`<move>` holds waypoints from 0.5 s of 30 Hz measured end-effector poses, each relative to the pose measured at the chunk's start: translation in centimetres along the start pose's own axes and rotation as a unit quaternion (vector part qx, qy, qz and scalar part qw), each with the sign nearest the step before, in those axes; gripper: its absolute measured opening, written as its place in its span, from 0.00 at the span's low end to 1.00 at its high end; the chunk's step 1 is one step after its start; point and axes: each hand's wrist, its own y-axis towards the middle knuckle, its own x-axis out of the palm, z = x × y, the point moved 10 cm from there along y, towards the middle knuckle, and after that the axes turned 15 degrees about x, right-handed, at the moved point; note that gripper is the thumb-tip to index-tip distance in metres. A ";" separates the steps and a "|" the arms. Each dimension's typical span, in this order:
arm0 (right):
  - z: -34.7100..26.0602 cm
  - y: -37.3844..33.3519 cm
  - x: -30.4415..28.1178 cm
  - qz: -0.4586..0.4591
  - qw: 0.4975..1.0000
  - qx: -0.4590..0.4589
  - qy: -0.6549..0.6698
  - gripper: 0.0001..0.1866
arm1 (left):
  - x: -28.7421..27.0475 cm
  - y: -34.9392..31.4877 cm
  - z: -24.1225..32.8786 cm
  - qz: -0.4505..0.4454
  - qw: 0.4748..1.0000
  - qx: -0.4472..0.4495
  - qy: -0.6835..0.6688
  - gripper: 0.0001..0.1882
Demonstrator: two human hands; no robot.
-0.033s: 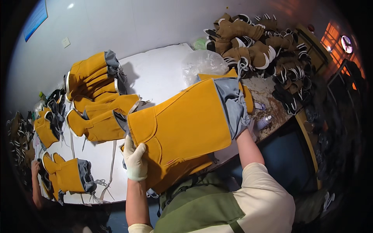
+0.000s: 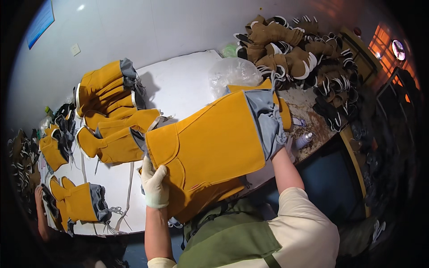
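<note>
A large yellow boot upper [image 2: 210, 138] with a grey drawstring lining [image 2: 264, 114] spans the space in front of me, tilted up to the right. My left hand [image 2: 155, 181], in a white glove, grips its lower left edge, the thumb on the yellow outer side. My bare right forearm [image 2: 287, 169] reaches up to the lined end. The right hand itself is hidden in or behind the lining, so its fingers do not show. More yellow material [image 2: 201, 198] hangs just below the upper, near my green apron [image 2: 232, 236].
Yellow boot uppers [image 2: 105, 87] lie in stacks on the white table [image 2: 178, 69]; another pair [image 2: 80, 201] lies front left, near another person's hand [image 2: 39, 194]. Behind are a clear plastic bag [image 2: 234, 73] and piled brown uppers [image 2: 286, 44]. A spray can [image 2: 304, 140] stands right.
The boot upper and my left hand have shifted very slightly left. At the far left, the other person's hand has moved a little. My grip looks the same.
</note>
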 end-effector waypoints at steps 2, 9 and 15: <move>0.1 -0.9 3.0 -0.114 0.938 0.111 0.308 0.32 | -1.0 0.1 -0.3 0.004 1.000 -0.003 0.012 0.32; -2.4 -4.7 7.8 -0.187 0.927 0.179 0.273 0.36 | -1.1 0.4 -0.2 0.000 1.000 -0.020 0.017 0.33; -4.1 -3.7 10.4 -0.161 0.979 0.103 -0.075 0.23 | -1.1 0.8 0.5 0.002 0.999 -0.028 0.036 0.33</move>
